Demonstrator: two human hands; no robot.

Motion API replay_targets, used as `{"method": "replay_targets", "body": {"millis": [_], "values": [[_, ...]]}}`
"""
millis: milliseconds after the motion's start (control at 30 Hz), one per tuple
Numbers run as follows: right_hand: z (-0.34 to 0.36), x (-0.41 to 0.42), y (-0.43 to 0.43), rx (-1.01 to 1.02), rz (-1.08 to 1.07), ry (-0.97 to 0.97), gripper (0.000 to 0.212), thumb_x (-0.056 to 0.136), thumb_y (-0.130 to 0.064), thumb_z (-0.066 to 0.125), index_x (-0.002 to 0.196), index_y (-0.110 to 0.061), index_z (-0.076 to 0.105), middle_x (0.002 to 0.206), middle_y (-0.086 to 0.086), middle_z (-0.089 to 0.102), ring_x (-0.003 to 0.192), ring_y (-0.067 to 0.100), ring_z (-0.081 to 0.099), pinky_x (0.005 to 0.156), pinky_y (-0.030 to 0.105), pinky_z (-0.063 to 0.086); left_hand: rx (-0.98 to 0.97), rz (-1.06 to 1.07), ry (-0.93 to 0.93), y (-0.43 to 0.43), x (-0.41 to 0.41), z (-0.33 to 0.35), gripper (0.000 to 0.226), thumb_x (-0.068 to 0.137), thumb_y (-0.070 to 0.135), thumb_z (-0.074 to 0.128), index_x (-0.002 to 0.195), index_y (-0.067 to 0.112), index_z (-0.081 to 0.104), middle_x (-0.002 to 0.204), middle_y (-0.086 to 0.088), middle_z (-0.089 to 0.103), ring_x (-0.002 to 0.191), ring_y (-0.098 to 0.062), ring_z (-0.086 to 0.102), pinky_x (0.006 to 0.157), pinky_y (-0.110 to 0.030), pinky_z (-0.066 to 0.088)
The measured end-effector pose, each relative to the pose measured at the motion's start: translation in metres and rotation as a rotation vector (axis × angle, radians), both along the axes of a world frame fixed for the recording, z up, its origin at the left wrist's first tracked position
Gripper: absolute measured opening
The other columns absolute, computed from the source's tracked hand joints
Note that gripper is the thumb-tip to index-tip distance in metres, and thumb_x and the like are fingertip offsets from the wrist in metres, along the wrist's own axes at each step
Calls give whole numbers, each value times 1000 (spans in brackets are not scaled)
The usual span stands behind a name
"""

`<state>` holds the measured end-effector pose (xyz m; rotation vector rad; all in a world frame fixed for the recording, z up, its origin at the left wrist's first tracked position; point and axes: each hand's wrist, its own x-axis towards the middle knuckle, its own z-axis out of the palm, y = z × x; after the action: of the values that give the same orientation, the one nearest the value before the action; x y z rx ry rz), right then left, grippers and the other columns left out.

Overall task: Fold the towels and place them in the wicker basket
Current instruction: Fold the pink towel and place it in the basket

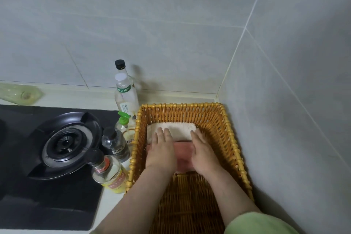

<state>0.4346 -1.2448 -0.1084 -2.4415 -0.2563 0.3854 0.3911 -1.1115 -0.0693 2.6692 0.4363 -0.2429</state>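
Left hand [161,150]: fingers straight, tips resting on the white towel [180,129]
Right hand [204,153]: fingers straight, flat on the pink towel [183,153]
Towels: folded, under both palms and fingertips, inside the basket [180,114]

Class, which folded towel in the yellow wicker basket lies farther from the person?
The cream folded towel, at the back; the pink folded towel lies nearer.
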Motion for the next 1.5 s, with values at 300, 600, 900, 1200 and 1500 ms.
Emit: {"method": "replay_targets", "body": {"millis": [300, 600, 900, 1200, 1500], "values": [[-38, 10, -8, -96, 140, 13, 60, 105, -21, 36, 157, -31, 8, 162, -15, -14, 150, 11, -10, 117, 27, -4, -27, 124, 124, 10, 16, -73, 105, 86, 14, 64, 152, 23, -16, 160, 2, -23, 147, -20, -22, 121, -46, -8], [-62, 2, -7, -142, 90, -86, 59, 105, -24, 33, 156, -32, 5, 163, -12, -13, 150, 14, 1, 122, 33, 4, 13, 155, 112, 5, 13, -89, 102, 91, 23, 59, 150, 23, -24, 156, 2, -34, 145, -19, -27, 120, -41, -13], [-59, 1, -8, -190, 116, -59, 58, 106, -27, 27, 156, -31, -3, 163, -10, -18, 150, 12, -5, 120, 32, 0, 203, 22, 206, 5, 16, -82, 114, 87, 50, 61, 149, 12, -26, 157, -12, -30, 147, -30, -23, 119, -45, -12], [-31, -2, -6, -104, 113, 41, 59, 106, -20, 32, 157, -29, 4, 162, -12, -17, 151, 14, -7, 122, 33, 2, 204, -28, 56, 2, -4, -49, 75, 98, 12, 38, 152, 5, -14, 162, -15, -13, 150, -29, -11, 122, -42, -3], [26, -17, -9, 99, -69, 58, 44, 105, -31, 32, 149, -26, 35, 154, -12, 32, 142, 6, 26, 117, 27, 20, -373, 97, -308, 13, -22, 26, 51, 99, 7, 36, 150, 11, 33, 158, -4, 30, 147, -15, 23, 116, -23, 19]]}}
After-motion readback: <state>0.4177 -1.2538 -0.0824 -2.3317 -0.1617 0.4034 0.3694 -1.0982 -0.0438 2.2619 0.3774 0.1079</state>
